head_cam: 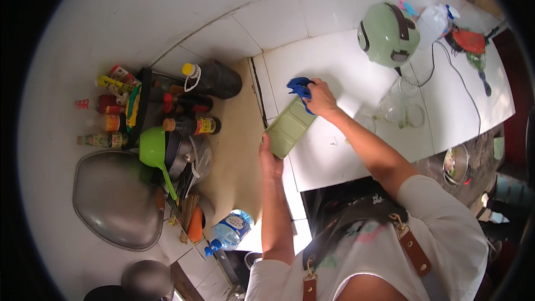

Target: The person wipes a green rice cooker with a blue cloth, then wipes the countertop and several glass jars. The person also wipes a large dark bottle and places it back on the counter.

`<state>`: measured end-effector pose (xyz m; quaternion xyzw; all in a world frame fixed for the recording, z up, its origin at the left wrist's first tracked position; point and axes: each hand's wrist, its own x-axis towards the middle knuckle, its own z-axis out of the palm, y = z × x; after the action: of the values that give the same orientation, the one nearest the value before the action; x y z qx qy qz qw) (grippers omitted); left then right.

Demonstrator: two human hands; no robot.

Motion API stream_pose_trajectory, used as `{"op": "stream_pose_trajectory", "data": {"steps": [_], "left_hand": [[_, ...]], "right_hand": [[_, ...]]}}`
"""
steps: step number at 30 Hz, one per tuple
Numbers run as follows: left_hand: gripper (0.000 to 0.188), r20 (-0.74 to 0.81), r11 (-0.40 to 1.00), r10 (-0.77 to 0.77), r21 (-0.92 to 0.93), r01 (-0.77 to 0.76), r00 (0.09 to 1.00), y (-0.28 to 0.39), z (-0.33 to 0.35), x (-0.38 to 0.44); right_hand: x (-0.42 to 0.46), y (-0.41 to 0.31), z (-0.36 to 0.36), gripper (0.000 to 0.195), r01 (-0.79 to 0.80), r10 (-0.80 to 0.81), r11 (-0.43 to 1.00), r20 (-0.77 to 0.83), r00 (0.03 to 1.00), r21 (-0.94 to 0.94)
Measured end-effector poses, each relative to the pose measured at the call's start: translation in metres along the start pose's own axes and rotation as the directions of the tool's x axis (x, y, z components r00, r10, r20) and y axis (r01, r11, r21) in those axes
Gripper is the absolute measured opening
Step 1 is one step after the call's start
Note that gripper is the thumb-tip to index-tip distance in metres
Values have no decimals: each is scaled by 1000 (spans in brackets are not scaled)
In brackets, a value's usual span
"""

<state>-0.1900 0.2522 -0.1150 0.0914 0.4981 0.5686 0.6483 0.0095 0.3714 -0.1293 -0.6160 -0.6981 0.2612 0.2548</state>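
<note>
A pale green divided plastic tray is tilted over the left part of the white tiled counter. My left hand grips its near end, with the thumb along the side. At the far end, my right hand holds a blue cloth against the tray's rim. Part of the cloth is hidden under the fingers. To the right of my right forearm stand several clear glass vessels.
A green rice cooker with a trailing cord stands at the back right. Sauce bottles, a large dark jug, a green ladle and a wok lid crowd the left. A blue-capped bottle stands near my left elbow.
</note>
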Motion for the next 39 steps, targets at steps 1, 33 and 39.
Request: {"op": "stream_pose_trajectory", "data": {"steps": [1,33,39], "left_hand": [[49,-35,1000,9,17,-8,999,-6,5,-7],[42,-23,880,455,164,-445,890,-16,46,-166],[29,51,403,795,700,-589,605,15,40,-196]], "right_hand": [[-10,-15,9,30,13,-13,1000,36,999,0],[-161,-91,-60,40,70,-560,738,551,618,672],[-140,-36,-137,33,-615,-527,523,791,311,590]]}}
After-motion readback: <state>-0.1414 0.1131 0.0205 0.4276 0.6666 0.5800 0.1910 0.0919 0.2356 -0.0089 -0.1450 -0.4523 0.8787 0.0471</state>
